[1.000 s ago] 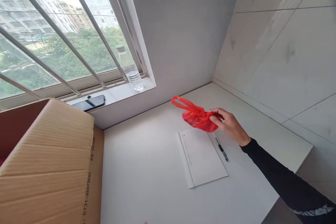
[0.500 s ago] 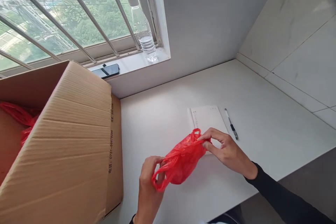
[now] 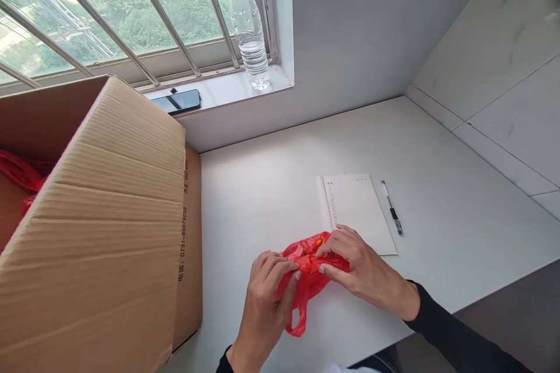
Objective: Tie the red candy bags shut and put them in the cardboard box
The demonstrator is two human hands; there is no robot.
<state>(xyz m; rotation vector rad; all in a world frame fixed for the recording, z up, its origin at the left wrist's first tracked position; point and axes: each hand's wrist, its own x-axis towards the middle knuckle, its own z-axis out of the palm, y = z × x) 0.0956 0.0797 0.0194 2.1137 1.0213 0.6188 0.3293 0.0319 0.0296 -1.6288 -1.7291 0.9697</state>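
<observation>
Lettering on the cardboard box (image 3: pixel 109 215) is reading "电话: 0731-86679299", and red plastic (image 3: pixel 17 172) is lying inside. The left hand (image 3: pixel 269 291) and right hand (image 3: pixel 361 268) are pinching the red bag (image 3: pixel 315 287) at its gathered middle, fingertips closed on the film, working closer together than in the earlier frame. The bag is occupying the space above the white table (image 3: pixel 249 198), by the notebook's (image 3: pixel 361 204) near edge.

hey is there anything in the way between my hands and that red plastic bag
No, nothing visible. The left hand and right hand both have fingers right on the red plastic bag. The notepad lies beyond it, and the pen is off to the right.
</observation>
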